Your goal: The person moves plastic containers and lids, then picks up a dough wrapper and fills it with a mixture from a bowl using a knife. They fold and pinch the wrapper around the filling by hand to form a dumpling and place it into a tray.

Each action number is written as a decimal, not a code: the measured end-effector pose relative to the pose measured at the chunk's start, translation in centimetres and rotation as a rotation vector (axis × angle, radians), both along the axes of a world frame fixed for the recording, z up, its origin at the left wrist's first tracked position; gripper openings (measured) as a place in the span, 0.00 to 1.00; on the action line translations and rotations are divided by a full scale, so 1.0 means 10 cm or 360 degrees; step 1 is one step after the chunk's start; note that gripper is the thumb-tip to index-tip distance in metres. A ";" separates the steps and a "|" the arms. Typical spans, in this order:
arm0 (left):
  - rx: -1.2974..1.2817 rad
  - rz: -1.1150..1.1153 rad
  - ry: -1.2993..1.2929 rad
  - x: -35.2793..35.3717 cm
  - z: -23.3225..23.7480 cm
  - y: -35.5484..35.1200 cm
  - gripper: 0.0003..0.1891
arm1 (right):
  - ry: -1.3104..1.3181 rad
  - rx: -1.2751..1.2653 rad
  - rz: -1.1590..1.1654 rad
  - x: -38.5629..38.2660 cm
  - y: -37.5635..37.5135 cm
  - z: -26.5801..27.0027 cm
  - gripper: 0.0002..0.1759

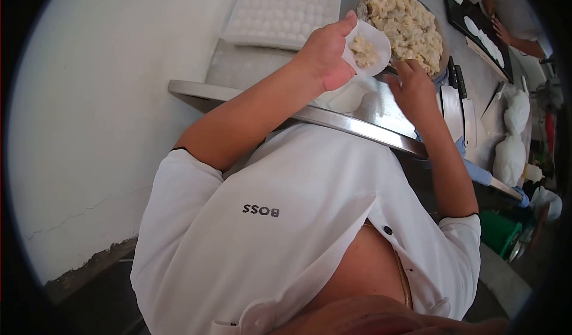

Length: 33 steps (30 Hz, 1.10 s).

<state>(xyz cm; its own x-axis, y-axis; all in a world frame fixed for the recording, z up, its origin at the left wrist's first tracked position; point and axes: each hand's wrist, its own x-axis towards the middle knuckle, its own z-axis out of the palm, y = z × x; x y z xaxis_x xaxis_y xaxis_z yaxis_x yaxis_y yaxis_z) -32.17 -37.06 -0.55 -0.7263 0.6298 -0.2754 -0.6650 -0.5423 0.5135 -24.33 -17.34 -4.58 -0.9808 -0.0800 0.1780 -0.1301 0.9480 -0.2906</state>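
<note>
My left hand (329, 55) holds a round white wrapper (381, 42) over the steel counter, its thumb up along the wrapper's edge. A lump of pale, chunky filling (363, 51) lies on the wrapper. Just right of it my right hand (410, 83) has its fingers bent and close together, near the lower edge of a large bowl (445, 49) full of the same filling (405, 25). Something thin seems to be at its fingertips, too small to make out. More white wrappers (348, 98) lie on the counter below my hands.
A tray (286, 7) with rows of white pieces is at the top left. Two broad knives (453, 111) lie right of the bowl. Beyond them are a dark tray (468, 19) with white pieces, a co-worker's hands (501, 31) and white bags (511, 156). A steel edge (357, 125) runs before me.
</note>
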 end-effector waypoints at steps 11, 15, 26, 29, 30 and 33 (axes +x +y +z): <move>-0.0011 0.0113 -0.0094 0.08 -0.05 -0.05 0.24 | 0.0538 -0.0742 0.0223 0.02 -0.51 0.15 0.09; -0.0096 0.0074 -0.0011 0.12 -0.12 -0.08 0.24 | 0.0526 -0.0763 0.0261 -0.03 -0.42 0.03 0.06; -0.0357 0.0025 0.0299 0.16 -0.22 -0.12 0.21 | -0.0278 -0.2024 -0.0183 -0.11 -0.37 0.02 0.12; -0.0278 -0.0082 0.0341 0.15 -0.23 -0.14 0.17 | -0.0261 -0.1881 -0.0121 -0.10 -0.35 0.00 0.10; -0.0280 -0.0091 0.0341 0.17 -0.22 -0.12 0.17 | -0.0251 -0.1869 -0.0133 -0.10 -0.34 0.00 0.09; -0.0625 0.0024 0.0560 0.24 -0.21 -0.08 0.17 | -0.0144 -0.1684 -0.0056 -0.10 -0.30 -0.05 0.09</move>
<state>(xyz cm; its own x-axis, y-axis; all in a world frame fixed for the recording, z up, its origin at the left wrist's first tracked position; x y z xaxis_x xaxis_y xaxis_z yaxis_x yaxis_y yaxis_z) -29.74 -37.86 -2.70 -0.8254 0.5172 -0.2263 -0.4093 -0.2721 0.8708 -25.35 -20.31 -5.11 -0.9926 0.1017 0.0668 -0.0443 0.2100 -0.9767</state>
